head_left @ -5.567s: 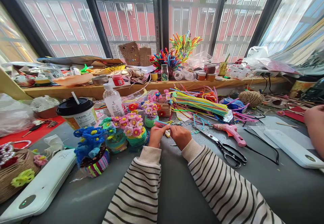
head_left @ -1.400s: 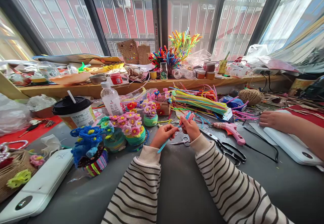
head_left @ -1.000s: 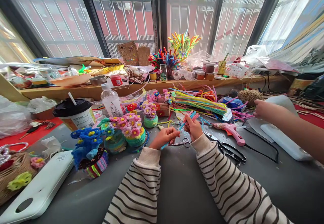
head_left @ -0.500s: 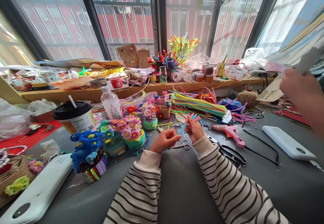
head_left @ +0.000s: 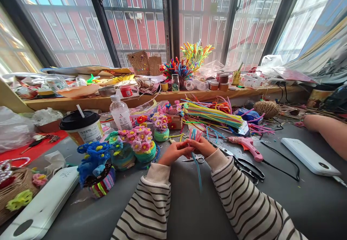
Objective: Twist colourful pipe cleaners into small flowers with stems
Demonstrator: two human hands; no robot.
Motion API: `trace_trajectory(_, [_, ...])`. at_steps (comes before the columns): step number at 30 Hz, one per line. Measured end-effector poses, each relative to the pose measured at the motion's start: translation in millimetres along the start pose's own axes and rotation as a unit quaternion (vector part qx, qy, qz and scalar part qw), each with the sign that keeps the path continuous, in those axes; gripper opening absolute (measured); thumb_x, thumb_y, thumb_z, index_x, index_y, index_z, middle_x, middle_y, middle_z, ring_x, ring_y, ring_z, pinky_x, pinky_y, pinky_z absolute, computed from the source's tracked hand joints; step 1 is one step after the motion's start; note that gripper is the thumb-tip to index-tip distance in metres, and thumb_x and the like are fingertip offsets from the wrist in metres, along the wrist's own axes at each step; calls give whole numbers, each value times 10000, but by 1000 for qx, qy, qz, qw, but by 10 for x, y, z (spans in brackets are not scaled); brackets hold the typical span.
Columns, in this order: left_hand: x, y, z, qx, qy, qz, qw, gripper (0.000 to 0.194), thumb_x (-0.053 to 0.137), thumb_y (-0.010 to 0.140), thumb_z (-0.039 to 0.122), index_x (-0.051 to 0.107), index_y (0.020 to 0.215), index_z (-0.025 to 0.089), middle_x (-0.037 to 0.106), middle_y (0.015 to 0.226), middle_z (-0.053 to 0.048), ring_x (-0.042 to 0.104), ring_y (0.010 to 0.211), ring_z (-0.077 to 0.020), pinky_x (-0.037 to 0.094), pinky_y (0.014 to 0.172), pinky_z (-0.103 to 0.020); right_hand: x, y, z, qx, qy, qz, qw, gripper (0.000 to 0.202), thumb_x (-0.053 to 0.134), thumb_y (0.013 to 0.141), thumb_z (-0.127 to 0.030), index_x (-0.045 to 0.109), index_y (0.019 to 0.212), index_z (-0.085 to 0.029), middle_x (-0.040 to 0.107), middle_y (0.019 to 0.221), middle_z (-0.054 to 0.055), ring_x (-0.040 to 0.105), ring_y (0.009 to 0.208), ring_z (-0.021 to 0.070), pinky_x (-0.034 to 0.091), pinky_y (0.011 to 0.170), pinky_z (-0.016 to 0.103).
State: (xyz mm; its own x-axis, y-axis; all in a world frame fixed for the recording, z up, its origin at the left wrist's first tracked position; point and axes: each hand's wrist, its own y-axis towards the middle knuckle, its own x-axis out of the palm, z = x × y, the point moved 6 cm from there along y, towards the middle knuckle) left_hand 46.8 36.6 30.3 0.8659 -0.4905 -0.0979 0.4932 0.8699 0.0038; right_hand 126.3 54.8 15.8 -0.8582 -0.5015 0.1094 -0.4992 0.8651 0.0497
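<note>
Partly hidden, pink-and-blue strips (head_left: 194, 135) within pinched right fingers (head_left: 197, 144), the hold of curled left fingers (head_left: 183, 148) unclear.

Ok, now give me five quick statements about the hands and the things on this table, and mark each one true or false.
1. The left hand and right hand meet at a pink-and-blue bundle. True.
2. The right hand holds a glue gun. False: the pink glue gun lies on the table.
3. A blue strand hangs below the hands. True.
4. The nearby drink is uncovered. False: the paper cup has a black lid.
5. In the picture, the twine ball is right of the paper cup. True.
</note>
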Motion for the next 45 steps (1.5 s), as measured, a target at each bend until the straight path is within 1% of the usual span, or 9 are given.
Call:
trace_trajectory(4, [-77, 12, -20, 14, -16, 43, 999, 272, 583, 563, 404, 515, 527, 143, 499, 472, 28, 451, 465, -85, 366, 503, -210, -106, 12, -50, -33, 37, 69, 996, 315, 566, 596, -442, 545, 639, -130, 389, 365, -79, 309, 305, 27, 230, 318, 167])
trace_trajectory(7, [-120, 32, -53, 21, -26, 58, 998, 277, 584, 556, 407, 526, 571, 137, 457, 487, 43, 418, 463, -69, 356, 484, -196, -185, 8, -98, -54, 40, 120, 990, 277, 607, 558, -408, 528, 592, -144, 439, 416, -66, 356, 341, 36, 286, 350, 176])
trace_trajectory(14, [-159, 36, -81, -1, -13, 99, 995, 296, 576, 564, 416, 561, 662, 138, 522, 629, 11, 457, 564, -84, 378, 532, -196, -221, 34, -62, -66, -29, 114, 991, 231, 576, 597, -375, 549, 608, -145, 483, 447, -47, 396, 375, 50, 321, 395, 190])
trace_trajectory(17, [-179, 37, -87, 7, -4, 114, 993, 281, 592, 551, 400, 548, 612, 130, 507, 573, 23, 438, 512, -71, 360, 493, -188, -220, 27, -87, -80, -99, 115, 985, 245, 557, 617, -383, 557, 599, -138, 475, 456, -42, 376, 370, 48, 297, 376, 189])
trace_trajectory(21, [-204, 47, -126, 10, -18, 131, 991, 266, 610, 537, 370, 492, 532, 133, 461, 494, 52, 413, 449, -54, 346, 464, -184, -236, 0, -144, -86, -164, 151, 971, 271, 569, 605, -391, 505, 520, -142, 389, 411, -66, 313, 349, 36, 231, 347, 182])
trace_trajectory(26, [-239, 31, -156, -9, -56, 171, 984, 284, 614, 528, 368, 447, 510, 140, 457, 471, 61, 435, 438, -57, 375, 477, -190, -211, 0, -148, -85, -135, 159, 974, 300, 550, 601, -438, 469, 540, -156, 367, 411, -76, 315, 333, 38, 244, 333, 182])
trace_trajectory(33, [-181, 33, -170, -30, -59, 141, 988, 267, 622, 522, 354, 467, 499, 139, 492, 452, 49, 461, 420, -65, 386, 458, -186, -184, 27, -49, -55, -111, 132, 983, 273, 545, 603, -416, 478, 587, -152, 432, 403, -67, 252, 294, 19, 171, 291, 168])
trace_trajectory(39, [-232, 17, -157, -26, -92, 191, 977, 226, 620, 535, 336, 504, 526, 143, 505, 483, 52, 473, 441, -65, 401, 455, -174, -254, 41, -33, -75, -80, 166, 980, 245, 501, 606, -397, 450, 563, -162, 456, 430, -60, 330, 277, 34, 245, 289, 176])
trace_trajectory(45, [-192, 30, -142, -5, -66, 162, 985, 216, 625, 533, 332, 518, 515, 146, 527, 494, 39, 503, 475, -82, 411, 466, -180, -214, 16, -99, -97, -103, 165, 976, 156, 479, 599, -313, 462, 585, -159, 436, 408, -68, 338, 298, 40, 269, 310, 174])
